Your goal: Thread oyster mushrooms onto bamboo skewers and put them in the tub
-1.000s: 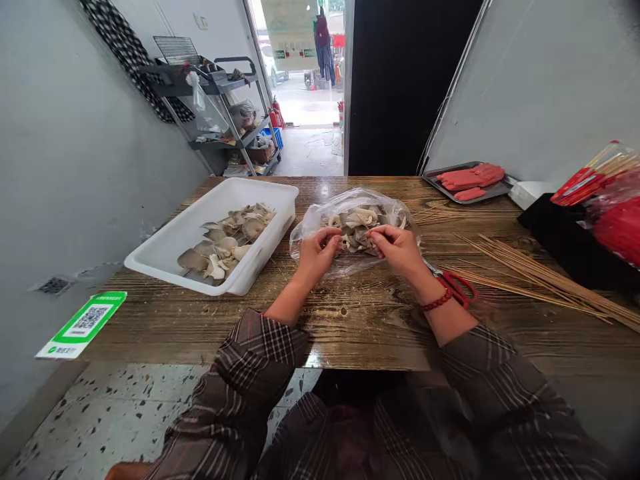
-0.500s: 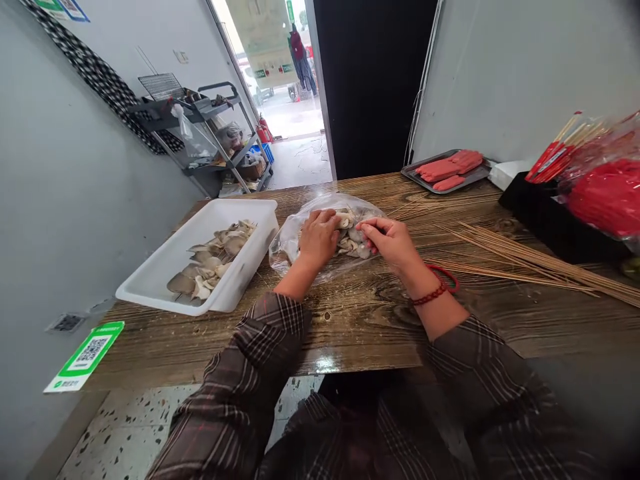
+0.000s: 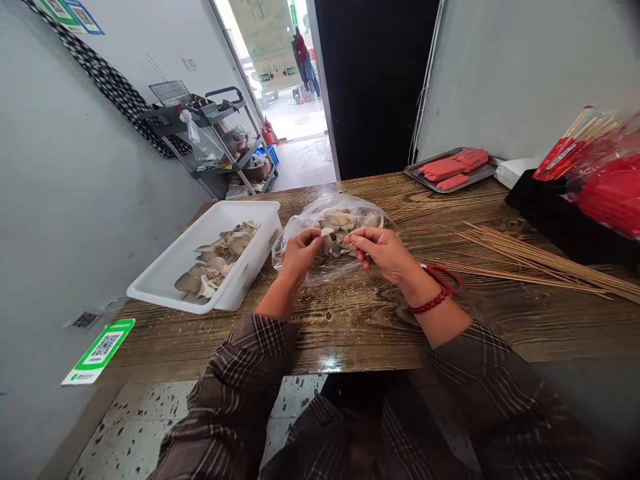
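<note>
The wooden table stretches before you. Beyond it, the doorway poster carries green labels, one reading "TSING". Your white tub slants away, its far end rightward; right of it, the clear bag of mushrooms lies long axis crosswise. The green card shows a QR code, small print unreadable. Your right hand pinches what looks like a thin stick; your left hand pinches a pale mushroom piece above the bag, its long axis crosswise, free end pointing right.
</note>
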Available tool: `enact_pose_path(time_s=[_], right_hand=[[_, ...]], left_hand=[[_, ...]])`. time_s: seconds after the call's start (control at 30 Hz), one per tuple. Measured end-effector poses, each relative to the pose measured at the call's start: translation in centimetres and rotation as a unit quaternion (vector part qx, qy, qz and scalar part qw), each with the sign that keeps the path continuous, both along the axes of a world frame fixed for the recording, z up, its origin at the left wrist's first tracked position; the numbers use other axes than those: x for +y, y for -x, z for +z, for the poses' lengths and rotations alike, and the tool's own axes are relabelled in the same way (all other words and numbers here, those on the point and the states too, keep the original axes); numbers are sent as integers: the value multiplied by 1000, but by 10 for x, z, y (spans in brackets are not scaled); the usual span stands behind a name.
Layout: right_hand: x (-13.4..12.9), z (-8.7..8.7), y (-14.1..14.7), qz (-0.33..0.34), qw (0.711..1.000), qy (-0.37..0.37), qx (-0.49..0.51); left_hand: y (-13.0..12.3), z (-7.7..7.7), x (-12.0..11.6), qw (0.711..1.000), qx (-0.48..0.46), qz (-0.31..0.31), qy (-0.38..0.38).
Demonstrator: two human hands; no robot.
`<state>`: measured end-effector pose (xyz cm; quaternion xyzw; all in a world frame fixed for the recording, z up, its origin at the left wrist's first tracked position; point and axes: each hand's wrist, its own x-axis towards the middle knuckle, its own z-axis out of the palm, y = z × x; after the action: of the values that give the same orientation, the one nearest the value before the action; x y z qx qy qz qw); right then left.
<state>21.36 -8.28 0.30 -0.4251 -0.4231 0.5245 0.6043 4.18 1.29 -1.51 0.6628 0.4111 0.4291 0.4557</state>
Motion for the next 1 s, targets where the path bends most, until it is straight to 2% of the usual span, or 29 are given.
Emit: enact_pose_path(time_s=[0.13,0.2,0.33,0.4,0.5,0.77,1.0], right_hand=[[-4,-6,9,2,998,15,-54],[-4,-10,11,-16,993,3,-115],[-5,-16,14,-62,955,-65,-284],[-6,-19,16,-67,934,-94,-339],[-8,-22,21,-60,918,-123,-373],[-11,-28,26,-69,918,-136,-367],[-11,-26,26,-81,917,-130,-368]], left_hand=[[7,-1,-12,982,-131,-12,133],[9,0,-15,968,-171,-21,183],[15,0,-17,950,-209,-52,225],[18,0,-17,950,-215,-59,219],[21,1,-18,957,-214,-44,190],[18,5,-24,984,-156,2,88],[19,4,-26,992,-114,8,51]])
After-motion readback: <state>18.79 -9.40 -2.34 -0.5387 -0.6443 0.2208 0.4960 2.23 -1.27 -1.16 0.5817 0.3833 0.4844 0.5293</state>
